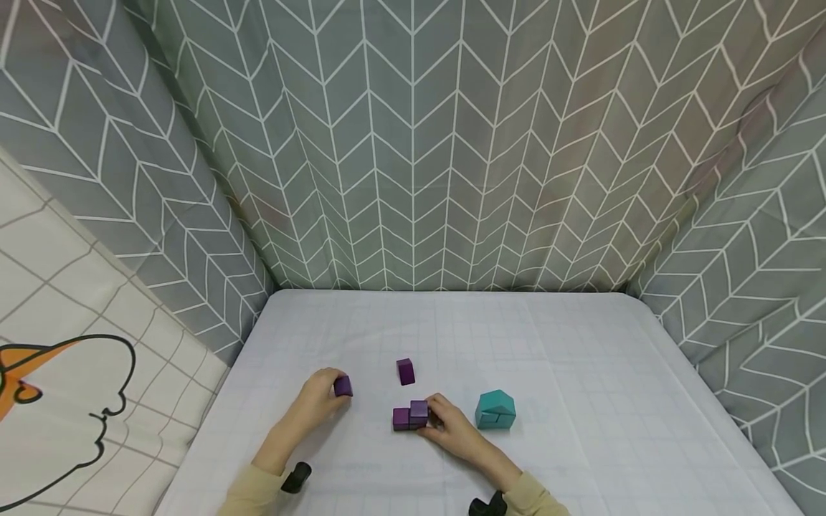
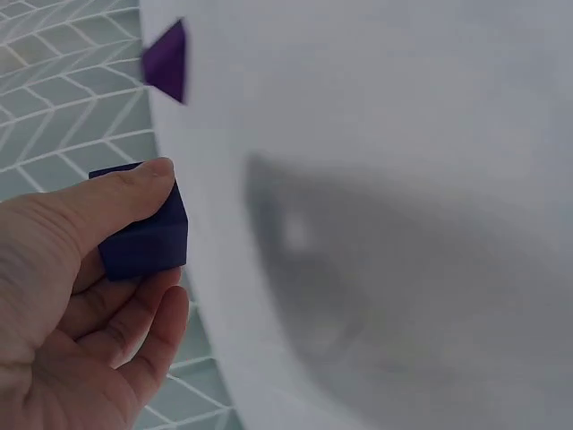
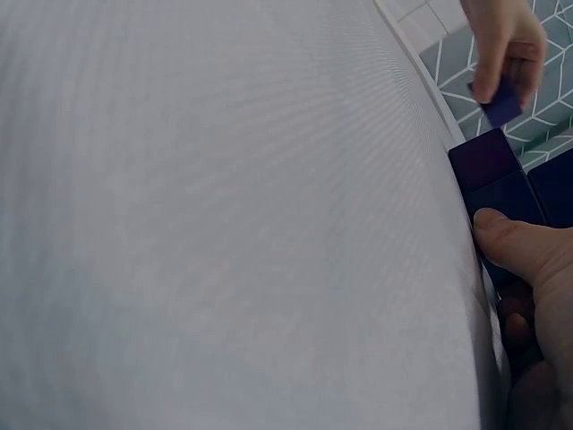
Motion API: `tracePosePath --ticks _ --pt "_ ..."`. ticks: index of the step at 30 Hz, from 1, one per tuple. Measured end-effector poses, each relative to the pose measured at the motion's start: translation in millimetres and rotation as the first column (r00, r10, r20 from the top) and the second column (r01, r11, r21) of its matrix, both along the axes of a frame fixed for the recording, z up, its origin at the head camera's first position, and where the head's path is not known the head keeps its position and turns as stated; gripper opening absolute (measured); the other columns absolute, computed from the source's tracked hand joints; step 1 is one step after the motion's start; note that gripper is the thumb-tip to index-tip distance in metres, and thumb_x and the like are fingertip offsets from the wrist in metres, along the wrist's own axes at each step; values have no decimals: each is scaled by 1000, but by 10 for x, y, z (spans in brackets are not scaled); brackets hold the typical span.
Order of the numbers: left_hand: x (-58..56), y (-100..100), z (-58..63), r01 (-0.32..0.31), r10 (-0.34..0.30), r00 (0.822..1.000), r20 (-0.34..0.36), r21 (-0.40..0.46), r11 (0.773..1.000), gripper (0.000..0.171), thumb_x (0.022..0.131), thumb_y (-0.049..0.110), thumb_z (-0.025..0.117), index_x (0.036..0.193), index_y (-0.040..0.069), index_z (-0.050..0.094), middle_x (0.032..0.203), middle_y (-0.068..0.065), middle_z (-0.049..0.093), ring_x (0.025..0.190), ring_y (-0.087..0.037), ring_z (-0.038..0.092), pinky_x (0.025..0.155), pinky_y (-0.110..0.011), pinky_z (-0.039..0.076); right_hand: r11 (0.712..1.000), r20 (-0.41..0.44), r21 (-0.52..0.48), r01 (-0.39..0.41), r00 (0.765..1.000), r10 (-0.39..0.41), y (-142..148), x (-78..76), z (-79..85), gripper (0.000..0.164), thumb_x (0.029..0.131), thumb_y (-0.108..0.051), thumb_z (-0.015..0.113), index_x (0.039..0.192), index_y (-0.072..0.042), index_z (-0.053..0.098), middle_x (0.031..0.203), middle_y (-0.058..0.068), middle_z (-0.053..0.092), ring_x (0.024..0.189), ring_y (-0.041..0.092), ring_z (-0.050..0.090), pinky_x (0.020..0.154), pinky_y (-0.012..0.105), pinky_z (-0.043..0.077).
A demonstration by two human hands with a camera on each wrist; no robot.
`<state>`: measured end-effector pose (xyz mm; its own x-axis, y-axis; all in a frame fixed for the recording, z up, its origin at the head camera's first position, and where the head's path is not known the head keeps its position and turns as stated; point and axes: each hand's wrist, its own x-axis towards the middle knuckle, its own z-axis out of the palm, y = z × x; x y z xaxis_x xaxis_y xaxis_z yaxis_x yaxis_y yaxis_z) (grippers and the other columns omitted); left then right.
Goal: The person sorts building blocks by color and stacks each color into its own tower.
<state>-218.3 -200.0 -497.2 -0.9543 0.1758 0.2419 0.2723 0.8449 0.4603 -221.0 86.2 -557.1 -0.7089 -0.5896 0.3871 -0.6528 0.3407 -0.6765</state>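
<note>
In the head view my left hand [image 1: 316, 399] pinches a purple block [image 1: 343, 386], held above the table. The left wrist view shows the thumb on top of this dark block [image 2: 148, 235] and the fingers below. My right hand [image 1: 454, 430] grips the right end of a small purple block group [image 1: 401, 419] at the table's middle. One purple cube [image 1: 419, 411] there sits higher than its left neighbour. The thumb lies against the group's side in the right wrist view; the other fingertips are partly hidden. Behind the group lies a separate purple block [image 1: 405, 372], apart from both hands.
A teal block shape [image 1: 495, 410], with a sloped top and seams, stands right of the right hand. White cloth covers the table [image 1: 581, 373]. Patterned curtains [image 1: 439, 143] hang behind it and at both sides. Dark cameras are worn on both wrists.
</note>
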Motion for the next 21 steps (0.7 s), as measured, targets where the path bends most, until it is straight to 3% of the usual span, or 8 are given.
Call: tracePosePath --ticks 5,10,21 --pt "-58 125 164 54 -55 996 -76 -13 998 34 63 10 79 91 1 61 87 -6 61 81 -19 56 69 -32 47 1000 -4 -4 -4 1000 4 -1 2 -2 27 77 -19 69 99 -10 55 94 -6 48 75 3 43 63 16 42" --pt "-56 285 258 97 -97 994 -58 -5 995 33 64 11 78 92 2 61 88 -4 60 83 -17 55 71 -31 48 1000 9 5 -1 1000 1 -1 -4 -7 27 77 -18 69 99 -10 56 94 -7 48 76 3 43 64 16 42" --pt "-24 563 208 243 -243 969 -37 9 970 31 66 13 77 91 4 61 87 -2 60 83 -16 55 72 -30 47 1000 5 -4 -12 1000 12 0 -7 0 29 77 -18 68 102 -12 55 95 -6 48 75 3 43 63 15 41"
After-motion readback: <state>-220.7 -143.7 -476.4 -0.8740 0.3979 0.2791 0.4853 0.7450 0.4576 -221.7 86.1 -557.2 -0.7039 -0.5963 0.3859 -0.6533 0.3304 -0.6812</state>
